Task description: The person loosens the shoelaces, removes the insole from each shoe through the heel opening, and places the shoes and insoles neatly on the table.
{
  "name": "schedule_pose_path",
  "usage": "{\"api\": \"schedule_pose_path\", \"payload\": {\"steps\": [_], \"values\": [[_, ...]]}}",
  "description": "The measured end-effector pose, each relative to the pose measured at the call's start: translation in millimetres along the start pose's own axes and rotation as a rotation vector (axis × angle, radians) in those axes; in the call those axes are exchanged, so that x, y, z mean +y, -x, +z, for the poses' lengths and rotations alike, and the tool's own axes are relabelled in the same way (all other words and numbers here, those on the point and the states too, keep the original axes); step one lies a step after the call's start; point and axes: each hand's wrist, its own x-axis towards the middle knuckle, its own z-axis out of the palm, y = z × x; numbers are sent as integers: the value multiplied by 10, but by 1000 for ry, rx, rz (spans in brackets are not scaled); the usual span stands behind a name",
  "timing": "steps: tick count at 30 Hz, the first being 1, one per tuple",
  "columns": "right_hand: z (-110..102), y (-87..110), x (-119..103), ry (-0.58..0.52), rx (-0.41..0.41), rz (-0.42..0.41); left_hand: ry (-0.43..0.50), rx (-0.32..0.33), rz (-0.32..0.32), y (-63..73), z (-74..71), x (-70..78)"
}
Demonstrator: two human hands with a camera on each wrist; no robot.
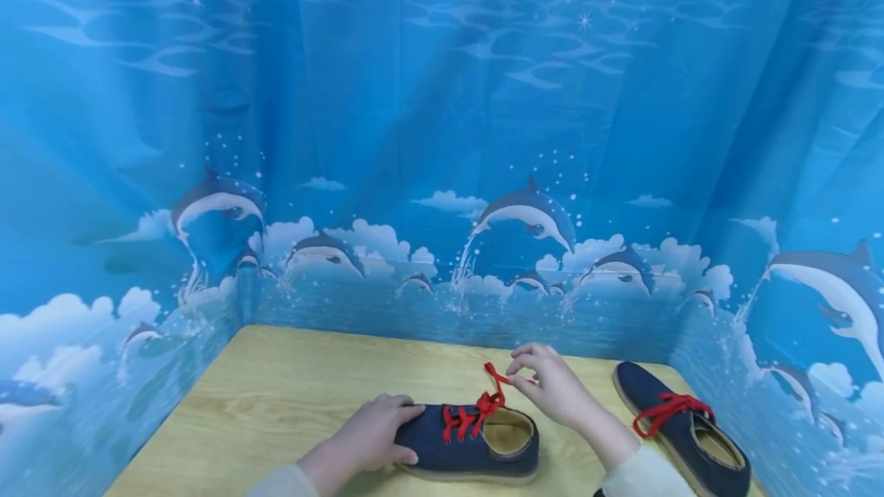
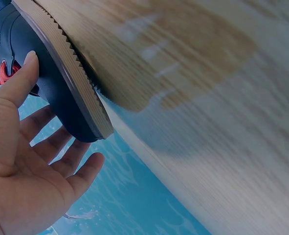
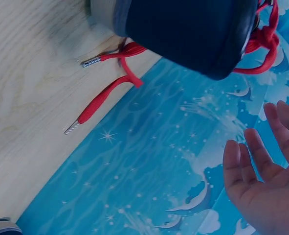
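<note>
A navy shoe (image 1: 442,447) with red laces (image 1: 490,403) lies sideways on the table, its toe to the left. My left hand (image 1: 376,433) grips this toe, the thumb against one side (image 2: 24,78) and the other fingers around the far side. Above the shoe opening, my right hand (image 1: 552,386) hovers beside a raised red lace loop, fingers loosely bent. In the right wrist view the right hand (image 3: 266,181) shows apart from the laces, with nothing visible between its fingers. Two metal-tipped lace ends (image 3: 93,105) hang past the shoe's side there.
A second navy shoe (image 1: 638,386) with a tied red bow stands at the table's right edge, close to my right forearm. The pale wooden table (image 1: 276,374) is enclosed by blue dolphin-print curtains (image 1: 414,136) at the back and both sides.
</note>
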Motion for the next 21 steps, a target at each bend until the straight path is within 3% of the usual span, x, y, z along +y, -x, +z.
{"api": "schedule_pose_path", "payload": {"steps": [13,21], "values": [[99,92,-98,16,-20,-128,-14,9,16,-8,21,-18],[159,117,-91,-4,-51,-133,-14,0,6,-16,-1,-10]]}}
